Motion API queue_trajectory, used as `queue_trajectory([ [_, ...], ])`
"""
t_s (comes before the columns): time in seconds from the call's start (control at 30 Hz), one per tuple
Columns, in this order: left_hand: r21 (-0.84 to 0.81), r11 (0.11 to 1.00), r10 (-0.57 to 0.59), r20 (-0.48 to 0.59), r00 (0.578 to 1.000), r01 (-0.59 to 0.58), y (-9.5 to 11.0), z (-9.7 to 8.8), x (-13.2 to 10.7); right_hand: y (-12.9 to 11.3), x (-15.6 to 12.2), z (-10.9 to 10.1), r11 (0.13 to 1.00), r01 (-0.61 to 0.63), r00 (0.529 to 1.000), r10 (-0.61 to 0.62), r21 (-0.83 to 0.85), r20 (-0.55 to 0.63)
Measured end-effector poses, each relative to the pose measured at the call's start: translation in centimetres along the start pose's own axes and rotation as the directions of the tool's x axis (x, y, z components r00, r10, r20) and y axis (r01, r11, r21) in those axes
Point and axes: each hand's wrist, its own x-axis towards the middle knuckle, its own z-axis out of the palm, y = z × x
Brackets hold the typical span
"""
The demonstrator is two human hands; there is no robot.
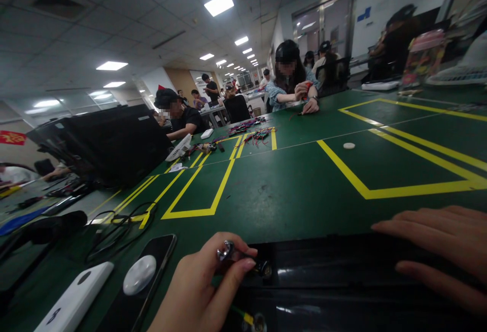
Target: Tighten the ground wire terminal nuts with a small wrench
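My left hand (205, 284) is closed in a pinch at the left end of a long, glossy black panel (315, 271). Between thumb and index finger is a small shiny metal piece (225, 251) with a rounded, forked-looking end; its exact kind is unclear. Just past the fingertips, a round metal fitting (267, 270) sits at the panel's end. Lower down are a second round metal fitting (259, 322) and a yellow-green wire (243, 314). My right hand (445, 251) has its fingers outstretched over the panel's right side, holding nothing; whether it touches the panel is unclear.
On the green table (277, 190), marked with yellow tape (194, 214), lie a dark phone (160, 251), a white device (76, 296) and a black cable (125, 230). Wired parts (258, 135) lie farther off. A co-worker (291, 75) sits opposite; a black monitor (110, 139) stands left.
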Motion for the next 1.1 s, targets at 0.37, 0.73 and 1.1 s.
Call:
queue_trajectory([
  [0.37,-0.032,0.999,-0.041,0.048,0.998,0.042,0.5,0.1,0.7,0.4,-0.3,0.6,1.0,-0.011,1.0,0.011,0.016,0.0],
  [0.73,-0.38,0.91,-0.233,-0.141,0.962,0.165,0.8,-0.5,0.5,0.7,-1.0,1.1,0.999,-0.016,1.0,0.017,0.041,-0.011],
  [1.1,-0.199,0.979,-0.07,-0.078,0.995,0.053,0.4,-0.8,0.6,-1.6,3.1,-0.5,0.979,-0.1,0.987,0.12,0.176,-0.109],
])
